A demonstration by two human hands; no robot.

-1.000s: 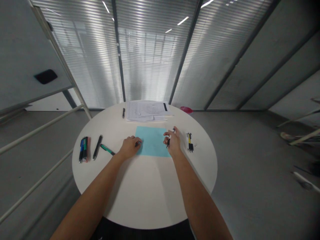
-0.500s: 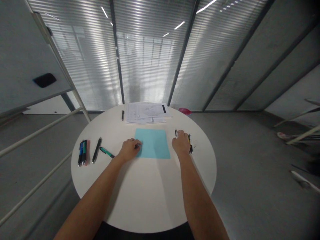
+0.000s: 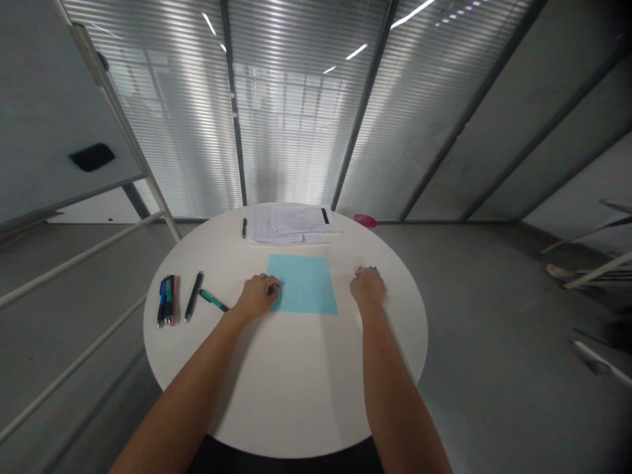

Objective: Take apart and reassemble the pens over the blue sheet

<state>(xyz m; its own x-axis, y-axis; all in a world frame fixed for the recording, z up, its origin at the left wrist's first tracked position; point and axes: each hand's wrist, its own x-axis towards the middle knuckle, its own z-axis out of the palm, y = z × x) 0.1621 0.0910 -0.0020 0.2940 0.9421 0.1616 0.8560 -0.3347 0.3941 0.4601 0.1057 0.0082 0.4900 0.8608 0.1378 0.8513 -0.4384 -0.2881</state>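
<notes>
Slatted blinds (image 3: 296,112) cover the glass wall behind a round white table (image 3: 286,421), and a whiteboard (image 3: 54,85) leans in at the left. Stacked papers (image 3: 291,224) lie at the table's far side, with a lone black pen (image 3: 243,228) just beside them, and a pink object (image 3: 366,220) shows past the rim. Nearer the middle, a blue sheet (image 3: 305,284) lies flat. The left hand (image 3: 257,296) rests at that sheet's left edge with its fingers curled, and a dark pen tip (image 3: 273,288) shows at the fingertips. It looks pinched there, though the view is too small to be sure. The right hand (image 3: 368,288) sits palm down to the right of the sheet, fingers curled over a few dark pen ends (image 3: 368,268), and I cannot tell whether it grips them. Off to the left lie a green pen (image 3: 213,300), a black pen (image 3: 194,296) and a tight bundle of pens (image 3: 166,301). All of them look light, stiff and smooth, apt to roll on that slick top, so the middle of the barrel, between the fingertips, seems the best place to take hold.
</notes>
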